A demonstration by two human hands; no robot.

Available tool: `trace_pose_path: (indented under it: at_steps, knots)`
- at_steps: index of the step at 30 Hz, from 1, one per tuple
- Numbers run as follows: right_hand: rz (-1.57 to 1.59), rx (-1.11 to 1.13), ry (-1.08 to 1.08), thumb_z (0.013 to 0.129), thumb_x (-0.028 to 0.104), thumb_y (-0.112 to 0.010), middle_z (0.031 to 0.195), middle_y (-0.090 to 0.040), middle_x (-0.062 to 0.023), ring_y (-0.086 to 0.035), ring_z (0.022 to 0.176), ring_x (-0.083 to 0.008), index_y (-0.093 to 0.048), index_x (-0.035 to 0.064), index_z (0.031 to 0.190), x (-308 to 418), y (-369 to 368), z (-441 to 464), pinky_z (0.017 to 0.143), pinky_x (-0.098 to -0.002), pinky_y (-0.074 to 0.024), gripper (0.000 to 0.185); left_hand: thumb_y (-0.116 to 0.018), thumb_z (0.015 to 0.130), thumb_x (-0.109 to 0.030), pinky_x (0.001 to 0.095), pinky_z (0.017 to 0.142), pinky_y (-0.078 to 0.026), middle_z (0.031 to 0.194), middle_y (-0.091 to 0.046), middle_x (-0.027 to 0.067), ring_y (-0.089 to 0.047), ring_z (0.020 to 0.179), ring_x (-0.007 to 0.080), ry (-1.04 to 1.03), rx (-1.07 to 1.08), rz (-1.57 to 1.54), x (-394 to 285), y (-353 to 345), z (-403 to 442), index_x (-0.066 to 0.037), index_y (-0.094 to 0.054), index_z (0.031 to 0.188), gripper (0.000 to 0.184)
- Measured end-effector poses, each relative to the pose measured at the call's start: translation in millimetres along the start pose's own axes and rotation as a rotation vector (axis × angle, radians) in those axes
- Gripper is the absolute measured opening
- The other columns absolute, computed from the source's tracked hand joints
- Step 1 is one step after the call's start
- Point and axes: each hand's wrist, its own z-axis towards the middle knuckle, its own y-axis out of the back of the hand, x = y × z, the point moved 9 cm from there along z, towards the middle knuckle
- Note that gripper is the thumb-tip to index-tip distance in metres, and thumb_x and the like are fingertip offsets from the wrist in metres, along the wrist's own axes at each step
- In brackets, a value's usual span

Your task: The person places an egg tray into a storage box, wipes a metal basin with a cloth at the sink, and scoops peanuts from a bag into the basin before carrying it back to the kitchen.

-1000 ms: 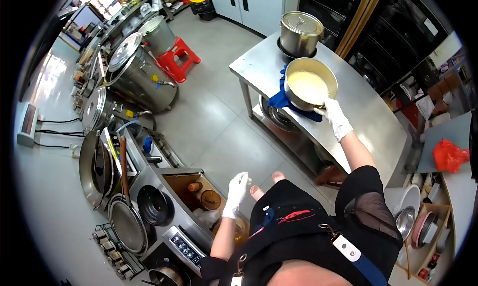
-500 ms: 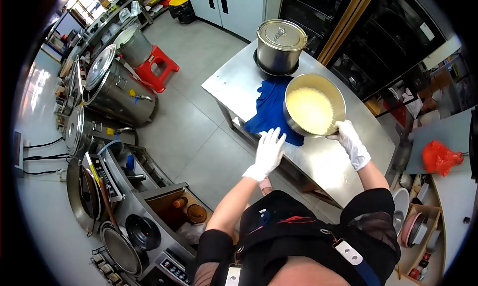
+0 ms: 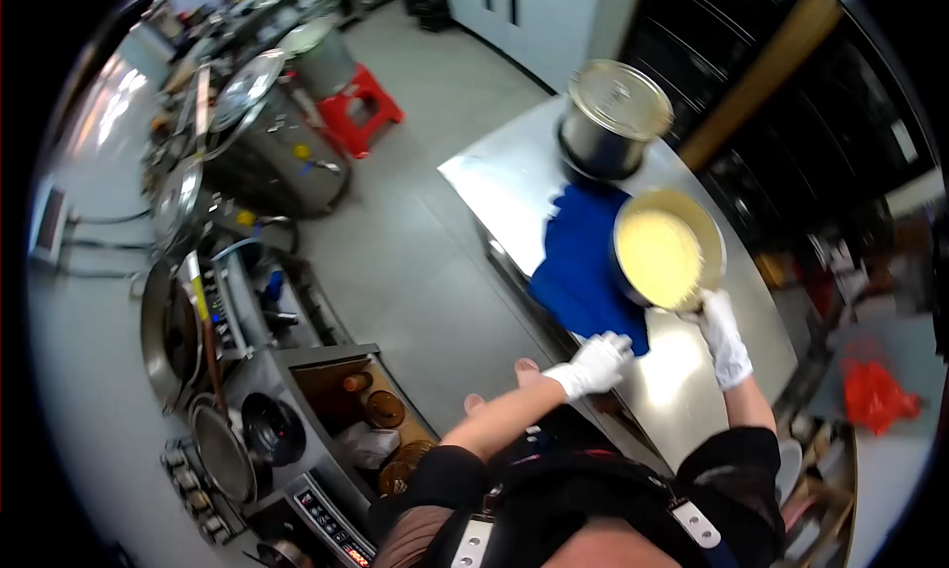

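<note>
While the pot [image 3: 704,222] is held by its near edge in the closed grip of the right hand [image 3: 726,339], over the worktop [image 3: 494,173] and beside the blue cloth [image 3: 585,262], the left hand [image 3: 593,364] is placed at the cloth's near end. Its grip is loosely curled; whether any cloth is caught cannot be told.

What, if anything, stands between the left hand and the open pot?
Only the blue cloth, whose near corner lies on the metal table between the left hand and the open pot. It lies low, so it probably wouldn't block a reach. The right hand holds the pot's near edge.
</note>
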Motion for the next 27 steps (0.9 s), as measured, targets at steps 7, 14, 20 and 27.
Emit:
trace_pose_path:
  at_steps: [7,14,20,27]
  knots:
    - [0.06,0.134,-0.013,0.073,0.002,-0.042,0.092,-0.059,-0.0218,-0.062,0.079,-0.0316,-0.049,-0.0111,0.102,-13,-42,18,0.064,-0.0443,-0.0549,0.033,-0.059,0.078,-0.021,0.0395,0.093,-0.038,0.128,-0.043,0.0171,-0.043,0.115,0.0324,0.139,-0.136,-0.211,7,-8,-25,-0.001,-0.054,0.113,0.041]
    - [-0.059,0.33,0.0,0.078,0.012,-0.048,0.099,-0.059,-0.0168,-0.06,0.088,-0.0261,-0.05,-0.0049,0.109,-20,-63,27,0.07,-0.0368,-0.053,0.035,-0.052,0.083,-0.024,0.0385,0.089,-0.042,0.106,-0.059,0.0157,-0.054,0.101,0.0321,0.774,-0.508,-0.47,70,-2,-195,-0.005,-0.056,0.112,0.035]
    - [-0.435,-0.242,0.657,0.088,0.024,-0.053,0.111,-0.056,-0.0139,-0.057,0.096,-0.0213,-0.044,-0.0053,0.119,84,-4,34,0.082,-0.0274,-0.0459,0.044,-0.047,0.086,-0.028,0.0387,0.091,-0.041,0.112,-0.057,0.0155,-0.053,0.105,0.0319,1.266,-0.716,-0.48,48,-48,-373,-0.006,-0.057,0.112,0.035]
    - [-0.41,0.218,1.184,0.093,0.009,-0.042,0.12,-0.052,-0.012,-0.054,0.103,-0.0209,-0.047,-0.0011,0.12,138,-201,-190,0.088,-0.0284,-0.0438,0.03,-0.051,0.085,-0.025,0.0403,0.078,-0.045,0.095,-0.062,0.0151,-0.058,0.088,0.0318,1.391,-1.063,-0.237,-69,-13,-476,-0.005,-0.058,0.109,0.033]
